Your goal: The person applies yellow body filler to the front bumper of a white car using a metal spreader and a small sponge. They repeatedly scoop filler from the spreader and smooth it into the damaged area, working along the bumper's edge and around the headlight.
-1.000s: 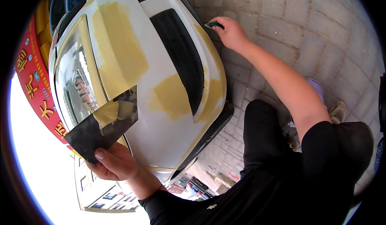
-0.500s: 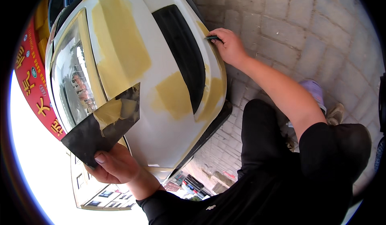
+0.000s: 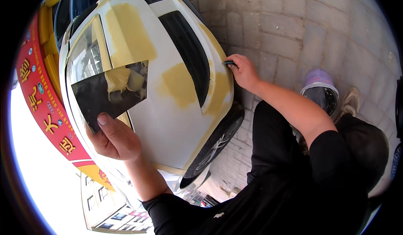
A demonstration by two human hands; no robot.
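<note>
My left hand [image 3: 115, 138] grips one corner of a dark, flat putty board [image 3: 94, 98], thumb on top. A lump of yellow putty [image 3: 116, 79] lies smeared toward its far end. Fingers pinched, my right hand [image 3: 245, 72] holds a small dark green spreader [image 3: 229, 63] against the lower edge of a white car bumper [image 3: 157, 117]. Most of the spreader is hidden by my fingers. Dull yellow filler patches cover parts of the body, including a large upper patch [image 3: 132, 35], a middle patch [image 3: 178, 86] and one along the edge [image 3: 220, 90].
A black grille opening [image 3: 189, 50] runs along the bumper, and a wheel [image 3: 214, 147] sits at its near end. By my shoe [image 3: 350, 100] stands a purple bucket [image 3: 320, 77] on the paving [image 3: 294, 33]. A red signboard [image 3: 42, 100] and a building [image 3: 109, 201] appear at left.
My right hand and the spreader have shifted along the bumper's edge toward the wheel. The board in my left hand has risen in view and turned flatter. More of the bucket and wheel shows.
</note>
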